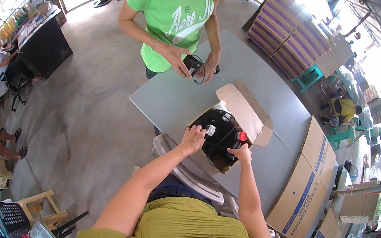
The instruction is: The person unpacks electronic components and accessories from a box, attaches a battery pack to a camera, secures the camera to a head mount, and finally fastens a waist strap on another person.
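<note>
An open cardboard box [227, 172] sits on the grey table, its flaps folded back. Inside lies a black device [220, 144] with a red round cap [242, 136] and a looped black cable [206, 158]. My left hand [193, 139] reaches over the box's left side, fingers curled against a white plug [210, 130]; its exact grip is partly hidden. Beside the red cap, my right hand [242, 153] is closed at the device's near right part, thumb across the black surface. Across the table, another person's hands [192, 66] hold a small black device with a cable [194, 64].
The table [274, 101] extends away to the right. Large flat cartons [301, 182] lean at its right side. A pale plastic chair [192, 179] stands between me and the table. Stools [44, 208], a basket [11, 218] and a desk [48, 47] are at left; other people are farther off.
</note>
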The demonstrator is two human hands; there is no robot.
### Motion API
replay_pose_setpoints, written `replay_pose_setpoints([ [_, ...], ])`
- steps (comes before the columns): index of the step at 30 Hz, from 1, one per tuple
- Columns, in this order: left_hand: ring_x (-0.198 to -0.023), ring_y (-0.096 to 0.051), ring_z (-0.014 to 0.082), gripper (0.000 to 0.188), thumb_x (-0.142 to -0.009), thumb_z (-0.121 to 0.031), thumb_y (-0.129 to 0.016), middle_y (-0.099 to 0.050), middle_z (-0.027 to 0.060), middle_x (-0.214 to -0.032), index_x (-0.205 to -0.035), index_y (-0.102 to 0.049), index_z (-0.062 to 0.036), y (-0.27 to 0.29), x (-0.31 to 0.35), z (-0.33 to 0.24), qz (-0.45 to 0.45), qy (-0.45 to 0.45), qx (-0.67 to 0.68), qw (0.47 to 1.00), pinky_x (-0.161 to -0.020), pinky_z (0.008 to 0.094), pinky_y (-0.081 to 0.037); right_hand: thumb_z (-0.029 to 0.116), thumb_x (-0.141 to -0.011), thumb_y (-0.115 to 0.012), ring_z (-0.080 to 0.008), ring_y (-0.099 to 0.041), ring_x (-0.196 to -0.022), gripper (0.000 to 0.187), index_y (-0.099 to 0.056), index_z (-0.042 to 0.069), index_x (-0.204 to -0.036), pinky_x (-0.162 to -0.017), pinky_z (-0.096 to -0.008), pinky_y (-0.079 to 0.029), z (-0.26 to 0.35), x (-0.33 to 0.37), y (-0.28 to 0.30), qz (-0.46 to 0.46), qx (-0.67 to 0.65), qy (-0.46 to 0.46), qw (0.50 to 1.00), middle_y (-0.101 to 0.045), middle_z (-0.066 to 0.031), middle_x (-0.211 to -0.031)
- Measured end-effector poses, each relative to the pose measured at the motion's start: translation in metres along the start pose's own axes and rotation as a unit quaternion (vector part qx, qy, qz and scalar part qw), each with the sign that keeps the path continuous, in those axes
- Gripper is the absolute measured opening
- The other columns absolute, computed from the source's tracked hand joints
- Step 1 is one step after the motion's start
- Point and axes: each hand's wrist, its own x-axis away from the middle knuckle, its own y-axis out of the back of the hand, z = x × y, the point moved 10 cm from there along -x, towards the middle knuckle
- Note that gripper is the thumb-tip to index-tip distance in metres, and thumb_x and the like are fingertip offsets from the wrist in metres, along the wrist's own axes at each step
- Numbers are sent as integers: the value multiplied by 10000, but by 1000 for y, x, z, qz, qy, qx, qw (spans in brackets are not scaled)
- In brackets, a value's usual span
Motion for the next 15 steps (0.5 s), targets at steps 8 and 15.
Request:
replay_pose_setpoints([
  [8, -1127, -505, 248, 484, -722, -396, -763, -579, 85, -1112, -1064, -645, -75, -22, -19, -10, 67, 13, -215, 974, -940, 478, -394, 192, -703, -803, -327, -550, -1057, 590, -539, 69, -1217, -923, -444, -448, 39, 60, 41, -223, -216, 266, 912, -614, -134, -1063],
  [15, -1158, -496, 276, 342, -747, -327, -691, -595, 106, -1109, -1004, -685, -101, -21, -33, -11, 166, -50, -235, 956, -968, 528, -375, 31, -704, -756, -230, -611, -830, 395, -621, 43, -1075, -748, -334, -511, 109, 112, 46, -199, -290, 438, 828, -625, -104, -925],
])
